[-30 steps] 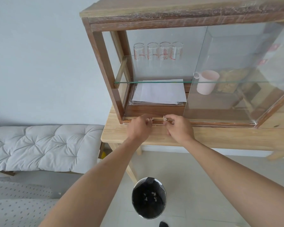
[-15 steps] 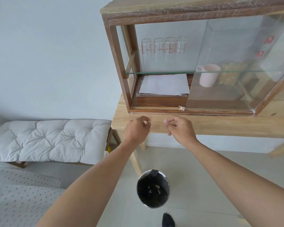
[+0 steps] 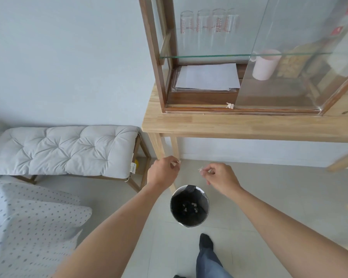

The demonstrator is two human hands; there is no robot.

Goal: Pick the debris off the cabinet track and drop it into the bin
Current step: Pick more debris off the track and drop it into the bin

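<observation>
Fingers [image 3: 174, 164] of the left hand [image 3: 162, 171] and of the right hand [image 3: 219, 176] each pinched a pale scrap, held low toward the bin [image 3: 189, 205] for the drop; on the table [image 3: 249, 125], the cabinet [image 3: 155, 57] stood open, baring its track [image 3: 199, 111]; one debris piece [image 3: 230, 105] remained there; the bin's scraps [image 3: 190, 206] suggested repeat trips.

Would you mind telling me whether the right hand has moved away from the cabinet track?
Yes. The right hand has dropped from the cabinet track to below the tabletop, above the bin.

Bin [image 3: 189, 221] below table [image 3: 249, 128] (cabinet [image 3: 155, 57] on top).
</observation>
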